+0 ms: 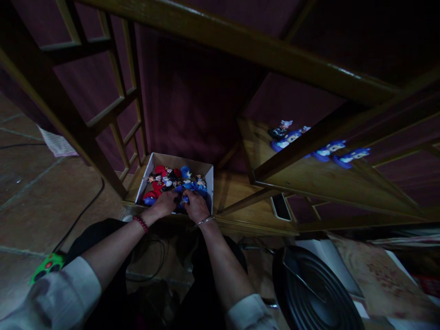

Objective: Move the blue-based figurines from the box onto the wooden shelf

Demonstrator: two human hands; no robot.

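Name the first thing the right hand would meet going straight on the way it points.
Most likely the blue figures in the box, just ahead of the right hand; with dim light and unclear depth, I can't tell which one first.

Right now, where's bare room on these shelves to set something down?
The lower shelf has bare wood between the white box and the phone, though a slanting bar crosses there. The raised shelf looks bare on the near side of the figures. The box is crowded: toys plus your left hand and right hand.
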